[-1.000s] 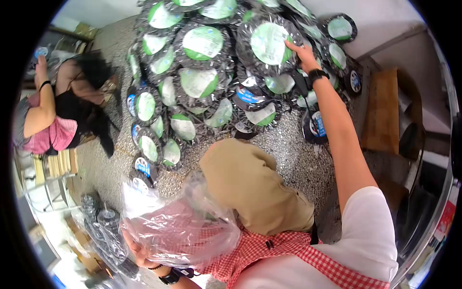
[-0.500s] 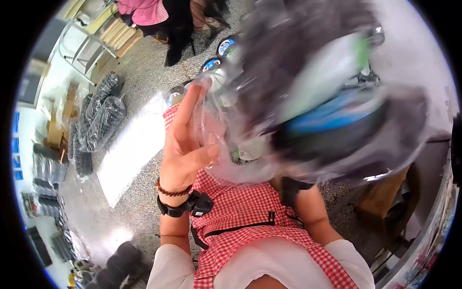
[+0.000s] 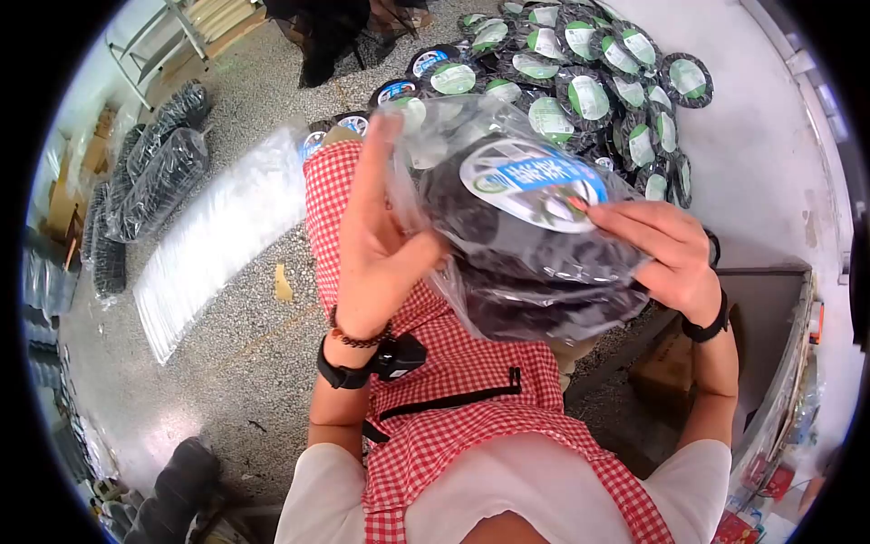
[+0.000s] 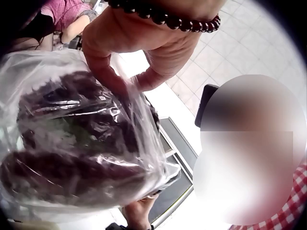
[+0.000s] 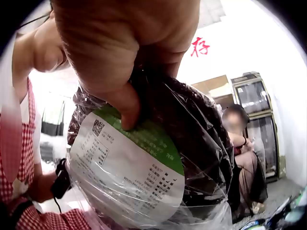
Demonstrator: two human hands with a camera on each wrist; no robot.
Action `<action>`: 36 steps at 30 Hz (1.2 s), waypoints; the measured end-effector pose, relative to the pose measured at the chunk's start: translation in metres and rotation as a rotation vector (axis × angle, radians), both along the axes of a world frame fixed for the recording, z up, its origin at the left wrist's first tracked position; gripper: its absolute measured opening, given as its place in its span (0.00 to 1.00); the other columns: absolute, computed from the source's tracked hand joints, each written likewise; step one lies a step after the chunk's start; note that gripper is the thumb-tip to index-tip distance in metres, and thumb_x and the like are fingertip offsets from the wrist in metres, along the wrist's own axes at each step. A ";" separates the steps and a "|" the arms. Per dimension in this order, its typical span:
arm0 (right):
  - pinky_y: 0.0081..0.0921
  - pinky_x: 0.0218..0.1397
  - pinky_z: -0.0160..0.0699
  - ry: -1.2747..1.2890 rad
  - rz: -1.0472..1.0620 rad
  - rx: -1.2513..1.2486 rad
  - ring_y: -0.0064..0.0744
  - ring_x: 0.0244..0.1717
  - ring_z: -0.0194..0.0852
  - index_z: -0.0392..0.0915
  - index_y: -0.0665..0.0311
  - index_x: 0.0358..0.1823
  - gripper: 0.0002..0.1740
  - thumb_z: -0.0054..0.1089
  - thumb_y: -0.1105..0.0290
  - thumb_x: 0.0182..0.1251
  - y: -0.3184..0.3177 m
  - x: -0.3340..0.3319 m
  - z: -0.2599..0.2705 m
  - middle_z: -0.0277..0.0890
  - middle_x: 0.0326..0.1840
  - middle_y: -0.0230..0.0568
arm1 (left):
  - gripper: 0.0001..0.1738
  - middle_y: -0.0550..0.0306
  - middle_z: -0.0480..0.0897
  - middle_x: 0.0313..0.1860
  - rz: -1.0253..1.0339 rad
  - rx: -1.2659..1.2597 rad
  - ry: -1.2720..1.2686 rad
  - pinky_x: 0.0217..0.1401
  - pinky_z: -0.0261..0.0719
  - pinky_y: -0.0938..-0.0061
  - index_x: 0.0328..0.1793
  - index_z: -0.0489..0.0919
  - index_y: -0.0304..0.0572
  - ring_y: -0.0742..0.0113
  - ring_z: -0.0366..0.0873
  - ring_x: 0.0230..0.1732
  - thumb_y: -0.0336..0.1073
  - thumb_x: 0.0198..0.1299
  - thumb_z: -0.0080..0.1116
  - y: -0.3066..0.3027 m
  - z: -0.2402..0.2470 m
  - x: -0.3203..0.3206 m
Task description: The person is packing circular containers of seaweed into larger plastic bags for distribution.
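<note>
My left hand (image 3: 367,258) pinches the edge of a clear plastic bag (image 3: 412,136) between thumb and fingers, also visible in the left wrist view (image 4: 139,108). In the bag's mouth lie black round packets (image 3: 471,231), stacked, the top one bearing a round white and blue label (image 3: 535,186). My right hand (image 3: 671,258) grips the packets at their right side, fingers over the label's edge. In the right wrist view its thumb presses on a green and white label (image 5: 127,167) on the packet's other face.
Many similar packets (image 3: 584,95) are heaped on the speckled floor ahead. A stack of flat clear bags (image 3: 227,236) lies at left, beside wrapped black bundles (image 3: 163,181). A cardboard box (image 3: 675,372) stands at right. Another person (image 5: 244,163) sits nearby.
My right hand has left the heap and come back with a packet, which is now at the bag's mouth. The left hand has lifted the bag in front of the lap.
</note>
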State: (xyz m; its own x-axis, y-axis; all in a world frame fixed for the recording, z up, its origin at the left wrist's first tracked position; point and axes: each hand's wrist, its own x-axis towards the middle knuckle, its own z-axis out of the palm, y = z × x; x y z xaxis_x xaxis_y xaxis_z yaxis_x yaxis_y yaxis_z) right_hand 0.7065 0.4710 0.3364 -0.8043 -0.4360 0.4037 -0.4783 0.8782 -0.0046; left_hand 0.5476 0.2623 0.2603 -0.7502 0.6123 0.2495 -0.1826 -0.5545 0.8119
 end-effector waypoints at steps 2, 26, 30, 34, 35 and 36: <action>0.32 0.38 0.80 -0.068 -0.010 0.059 0.43 0.42 0.78 0.65 0.69 0.15 0.09 0.55 0.73 0.31 -0.004 -0.002 -0.001 0.77 0.46 0.49 | 0.50 0.49 0.54 0.73 -0.157 -0.082 0.066 0.36 0.75 0.85 0.75 0.47 0.40 0.72 0.75 0.46 0.13 0.40 0.45 -0.013 -0.003 -0.009; 0.34 0.31 0.77 -0.638 -0.476 0.122 0.47 0.29 0.76 0.55 0.55 0.68 0.43 0.59 0.75 0.45 -0.027 -0.061 -0.135 0.70 0.39 0.53 | 0.40 0.38 0.60 0.69 -0.540 0.119 0.503 0.31 0.76 0.79 0.69 0.58 0.29 0.60 0.79 0.46 0.20 0.43 0.48 0.019 0.006 0.050; 0.38 0.28 0.79 -0.997 -0.629 0.094 0.49 0.28 0.78 0.46 0.58 0.71 0.53 0.68 0.71 0.42 -0.024 -0.048 -0.209 0.69 0.48 0.59 | 0.34 0.34 0.63 0.67 -0.818 0.204 0.405 0.43 0.78 0.77 0.66 0.63 0.26 0.51 0.78 0.51 0.19 0.47 0.47 0.035 0.003 0.057; 0.30 0.35 0.78 -0.754 -0.293 -0.635 0.41 0.32 0.79 0.61 0.62 0.61 0.33 0.63 0.69 0.53 -0.049 -0.013 -0.230 0.74 0.46 0.48 | 0.32 0.29 0.62 0.65 -0.920 0.258 0.481 0.39 0.80 0.76 0.65 0.63 0.26 0.51 0.80 0.48 0.21 0.48 0.49 0.031 -0.027 0.037; 0.29 0.37 0.78 -0.844 -0.040 -0.837 0.39 0.33 0.79 0.64 0.63 0.58 0.28 0.62 0.69 0.55 -0.031 -0.017 -0.188 0.75 0.46 0.46 | 0.32 0.29 0.63 0.65 -0.895 0.265 0.525 0.41 0.80 0.72 0.65 0.63 0.25 0.47 0.78 0.51 0.21 0.47 0.46 0.032 -0.042 0.012; 0.27 0.39 0.78 -0.987 0.252 -0.960 0.37 0.34 0.79 0.68 0.64 0.56 0.24 0.61 0.68 0.58 -0.004 -0.031 -0.144 0.76 0.45 0.43 | 0.33 0.29 0.64 0.64 -0.843 0.270 0.563 0.43 0.80 0.69 0.65 0.62 0.25 0.43 0.76 0.53 0.20 0.47 0.43 0.040 -0.052 -0.004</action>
